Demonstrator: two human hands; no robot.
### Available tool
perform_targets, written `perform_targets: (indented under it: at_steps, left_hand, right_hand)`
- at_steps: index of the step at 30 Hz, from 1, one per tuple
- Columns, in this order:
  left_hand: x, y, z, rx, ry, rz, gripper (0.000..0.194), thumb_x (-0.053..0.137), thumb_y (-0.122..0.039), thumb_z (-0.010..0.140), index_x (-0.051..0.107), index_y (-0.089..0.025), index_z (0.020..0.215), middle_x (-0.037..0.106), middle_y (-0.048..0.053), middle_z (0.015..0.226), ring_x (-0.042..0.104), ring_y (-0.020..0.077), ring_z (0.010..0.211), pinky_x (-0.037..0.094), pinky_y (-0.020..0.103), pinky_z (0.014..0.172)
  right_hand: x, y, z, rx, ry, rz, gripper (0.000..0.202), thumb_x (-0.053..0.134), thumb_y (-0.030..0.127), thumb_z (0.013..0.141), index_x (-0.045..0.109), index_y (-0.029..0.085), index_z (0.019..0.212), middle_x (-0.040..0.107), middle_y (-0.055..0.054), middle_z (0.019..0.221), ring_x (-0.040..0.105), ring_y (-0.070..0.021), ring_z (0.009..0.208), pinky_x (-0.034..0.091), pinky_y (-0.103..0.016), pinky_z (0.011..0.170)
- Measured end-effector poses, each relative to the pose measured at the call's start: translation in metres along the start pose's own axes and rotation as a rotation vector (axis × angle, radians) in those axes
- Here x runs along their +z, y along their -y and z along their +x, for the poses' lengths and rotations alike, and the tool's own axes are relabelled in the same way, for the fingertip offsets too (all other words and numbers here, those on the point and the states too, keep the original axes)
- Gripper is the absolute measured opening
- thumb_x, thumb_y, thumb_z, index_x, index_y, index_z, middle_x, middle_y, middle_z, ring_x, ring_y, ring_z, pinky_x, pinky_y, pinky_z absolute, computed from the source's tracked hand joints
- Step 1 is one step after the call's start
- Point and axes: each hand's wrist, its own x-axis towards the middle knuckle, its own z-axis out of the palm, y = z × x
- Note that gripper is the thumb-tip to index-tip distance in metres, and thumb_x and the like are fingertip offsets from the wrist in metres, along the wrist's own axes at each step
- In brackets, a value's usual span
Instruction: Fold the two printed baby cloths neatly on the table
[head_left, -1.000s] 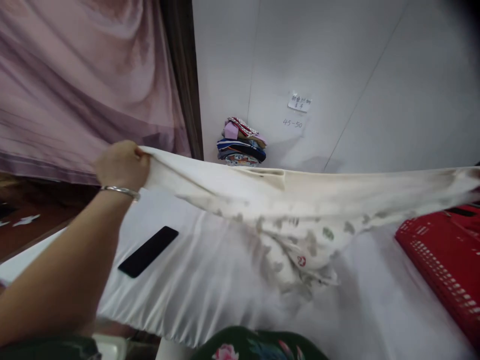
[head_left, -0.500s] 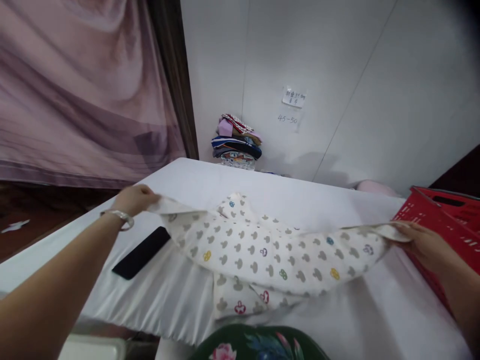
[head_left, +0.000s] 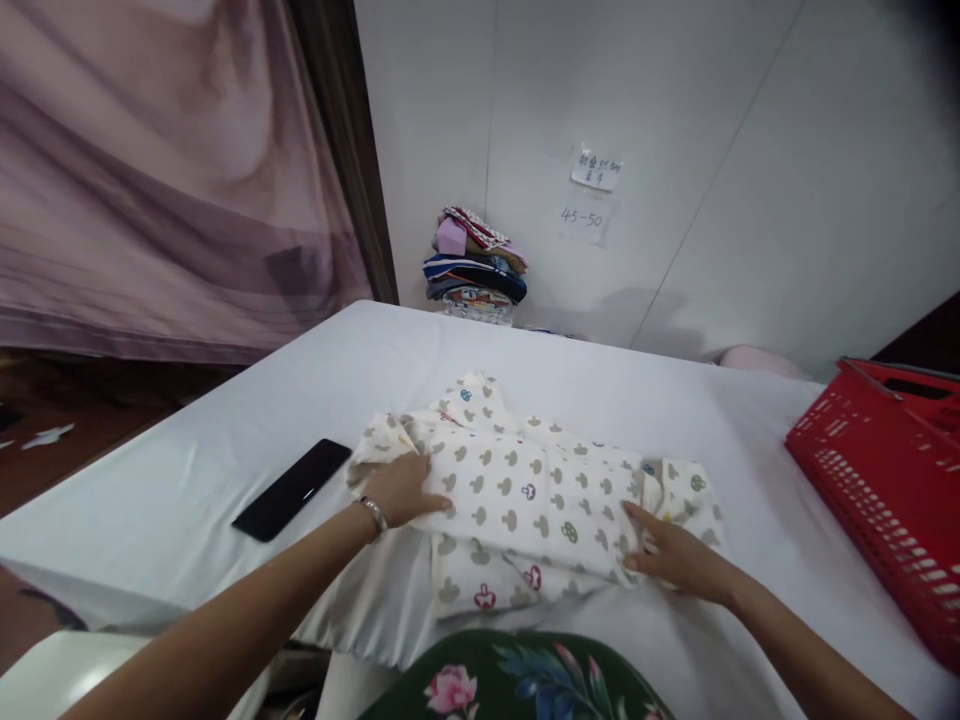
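Note:
A white child's garment [head_left: 525, 500] with grey and coloured mushroom prints lies partly folded on the white-covered table [head_left: 592, 385]. Both its ends are turned in towards the middle, and a lower layer sticks out at the front edge. On its left part rests my left hand [head_left: 401, 490], thumb stretched out and the other fingers lying on the cloth. My right hand [head_left: 671, 550] touches the right part, with thumb and index finger apart. A silver bracelet [head_left: 375, 515] sits on my left wrist.
A black phone [head_left: 292, 490] lies left of the garment. The red plastic basket [head_left: 885, 500] stands at the right. Behind the table, a stack of folded clothes [head_left: 476, 265] is against the wall, below and left of paper notes [head_left: 589, 215]. A pink curtain [head_left: 172, 180] hangs at left.
Both hands have moved inward from the stretched-out ends of the garment, letting go of them. The ends now lie folded in on the cloth, and the garment rests flatter.

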Motion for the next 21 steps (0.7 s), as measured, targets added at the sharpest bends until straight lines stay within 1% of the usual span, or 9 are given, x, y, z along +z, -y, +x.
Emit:
perform_targets:
  at_steps: [3,5,7,9,11,14,17,19,21]
  left_hand:
    - [0.005,0.0,0.009,0.002,0.026,0.055,0.066,0.057,-0.061,0.061,0.057,-0.013,0.106,0.061,0.016,0.106,0.056,0.0311,0.098,0.042,0.039,0.08]
    - [0.006,0.0,0.013,0.0,0.06,0.057,0.056,0.053,-0.058,0.067,0.06,-0.013,0.1,0.063,0.016,0.102,0.058,0.0311,0.094,0.043,0.039,0.078]
    - [0.005,-0.001,0.012,0.013,0.059,0.038,0.047,0.049,-0.053,0.072,0.063,-0.014,0.093,0.065,0.015,0.098,0.059,0.031,0.092,0.043,0.039,0.077]
    - [0.001,-0.004,0.005,0.008,0.014,-0.055,0.039,0.047,-0.048,0.074,0.065,-0.016,0.088,0.067,0.013,0.093,0.06,0.0285,0.089,0.043,0.036,0.076]
    - [-0.009,-0.009,-0.008,-0.018,-0.05,-0.251,0.035,0.046,-0.047,0.076,0.065,-0.018,0.084,0.068,0.008,0.087,0.061,0.0243,0.083,0.043,0.032,0.072]
    - [-0.033,-0.017,-0.031,-0.036,-0.137,-0.616,0.036,0.047,-0.05,0.076,0.064,-0.018,0.081,0.067,0.003,0.078,0.06,0.0193,0.073,0.043,0.026,0.062]
    - [-0.057,-0.026,-0.047,-0.009,-0.218,-0.831,0.035,0.052,-0.05,0.074,0.063,-0.017,0.08,0.065,0.001,0.075,0.057,0.0164,0.067,0.041,0.023,0.057]
    - [-0.066,-0.029,-0.046,0.001,-0.258,-0.882,0.033,0.055,-0.048,0.072,0.063,-0.017,0.08,0.065,0.0,0.075,0.056,0.0156,0.067,0.041,0.023,0.057]
    - [-0.069,-0.029,-0.034,-0.014,-0.263,-0.908,0.033,0.056,-0.046,0.07,0.064,-0.016,0.081,0.065,0.001,0.076,0.056,0.0161,0.068,0.042,0.023,0.058]
  right_hand:
    - [0.007,0.005,-0.001,-0.066,0.02,-0.095,0.061,0.063,0.049,0.064,0.055,0.029,0.121,0.067,-0.007,0.081,0.06,-0.0315,0.077,0.046,-0.037,0.068]
    - [0.01,0.008,-0.002,-0.126,0.02,-0.134,0.035,0.059,0.045,0.069,0.065,0.028,0.099,0.066,-0.006,0.077,0.06,-0.0315,0.077,0.044,-0.039,0.069]
    - [0.011,0.013,-0.006,-0.196,0.051,-0.112,0.022,0.053,0.042,0.073,0.066,0.028,0.085,0.066,-0.003,0.078,0.06,-0.0301,0.078,0.044,-0.039,0.071]
    - [0.008,0.016,-0.012,-0.229,0.062,-0.01,0.021,0.05,0.043,0.076,0.065,0.03,0.084,0.066,-0.001,0.082,0.059,-0.028,0.082,0.045,-0.036,0.074]
    - [-0.001,0.016,-0.022,-0.211,0.018,0.139,0.024,0.05,0.047,0.078,0.064,0.029,0.085,0.065,0.0,0.084,0.059,-0.0251,0.083,0.046,-0.033,0.074]
    - [-0.021,0.014,-0.039,-0.145,-0.111,0.346,0.03,0.053,0.051,0.077,0.06,0.022,0.083,0.06,0.0,0.075,0.056,-0.0189,0.07,0.046,-0.028,0.063]
    - [-0.037,0.018,-0.053,-0.095,-0.183,0.543,0.032,0.055,0.052,0.076,0.056,0.02,0.081,0.054,0.002,0.064,0.05,-0.0132,0.056,0.04,-0.023,0.051]
    - [-0.041,0.024,-0.055,-0.084,-0.182,0.614,0.033,0.055,0.053,0.076,0.055,0.02,0.079,0.052,0.003,0.06,0.047,-0.0113,0.052,0.037,-0.022,0.047]
    - [-0.044,0.032,-0.048,-0.082,-0.17,0.622,0.032,0.057,0.052,0.075,0.054,0.02,0.078,0.052,0.004,0.059,0.047,-0.0103,0.051,0.036,-0.021,0.047]
